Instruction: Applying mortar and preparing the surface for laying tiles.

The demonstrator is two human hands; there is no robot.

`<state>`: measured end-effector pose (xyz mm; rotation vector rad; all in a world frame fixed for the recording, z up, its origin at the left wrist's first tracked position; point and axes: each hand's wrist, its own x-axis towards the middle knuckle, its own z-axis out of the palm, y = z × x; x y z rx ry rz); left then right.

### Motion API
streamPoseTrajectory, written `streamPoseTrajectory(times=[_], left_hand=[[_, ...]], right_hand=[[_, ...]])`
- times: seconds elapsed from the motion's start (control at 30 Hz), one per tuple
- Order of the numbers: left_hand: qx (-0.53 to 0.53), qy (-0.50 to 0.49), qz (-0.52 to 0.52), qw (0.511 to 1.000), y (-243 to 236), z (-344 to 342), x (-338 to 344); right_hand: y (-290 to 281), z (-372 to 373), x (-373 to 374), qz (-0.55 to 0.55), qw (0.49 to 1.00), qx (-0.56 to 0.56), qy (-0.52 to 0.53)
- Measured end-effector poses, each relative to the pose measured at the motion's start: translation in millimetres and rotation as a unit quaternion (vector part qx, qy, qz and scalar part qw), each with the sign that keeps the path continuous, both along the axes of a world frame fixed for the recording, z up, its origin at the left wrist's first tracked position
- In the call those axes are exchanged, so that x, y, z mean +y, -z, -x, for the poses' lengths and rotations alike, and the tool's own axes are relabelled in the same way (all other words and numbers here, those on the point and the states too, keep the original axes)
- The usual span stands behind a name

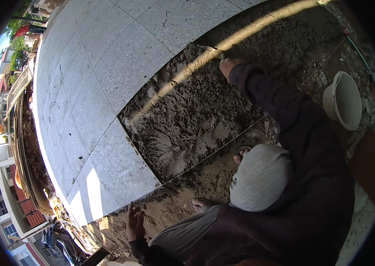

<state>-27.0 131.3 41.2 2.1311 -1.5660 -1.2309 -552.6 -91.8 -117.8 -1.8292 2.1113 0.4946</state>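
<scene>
My right hand (pixel 228 68) is closed around the handle of a trowel (pixel 216 49), whose muddy blade is hard to tell from the wet mortar. Beneath it lies a bed of dark, rough mortar (pixel 187 111), scraped into ridges and smooth patches. Speckled grey floor tiles (pixel 121 164) border this bed on the left and far side. My left hand (pixel 135 224) is near the closest tile's outer edge, index finger stretched out and nothing held. A taut string (pixel 223 146) runs along the bed's near side from the tile corner.
A pale bowl-shaped bucket (pixel 347 102) leans on the rubble at right. My bent knee (pixel 262 177) and bare foot (pixel 201 204) are over brown soil. A reddish-brown flat piece (pixel 367 164) lies below the bucket. Far left are stacked boards (pixel 19 146) and a person in red (pixel 21 31).
</scene>
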Motion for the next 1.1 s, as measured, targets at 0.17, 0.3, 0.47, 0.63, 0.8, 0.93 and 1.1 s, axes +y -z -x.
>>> streamPoseTrajectory(times=[0.17,0.3,0.47,0.63,0.8,0.93,1.1], left_hand=[[0.021,0.011,0.018,1.000,-11,9,-2],[-0.027,0.057,0.033,0.997,-18,22,-11],[-0.021,0.093,0.011,0.995,-15,40,-29],[-0.028,0.118,-0.008,0.993,-8,34,-29],[-0.025,0.051,-0.013,0.998,-3,13,-15],[-0.042,0.017,-0.043,0.998,1,-3,-2],[-0.039,-0.010,-0.072,0.997,7,-17,4]], right_hand=[[2,-28,28,0.029,0.999,-0.008,-0.039],[3,-61,65,0.084,0.995,-0.014,-0.057],[-2,-66,97,0.245,0.954,-0.144,-0.097],[-9,-21,71,0.257,0.954,-0.155,-0.030],[-17,32,24,0.093,0.990,-0.003,0.103],[-25,39,-23,0.017,0.998,0.002,0.058],[-19,27,-24,-0.016,0.998,-0.049,-0.017]])
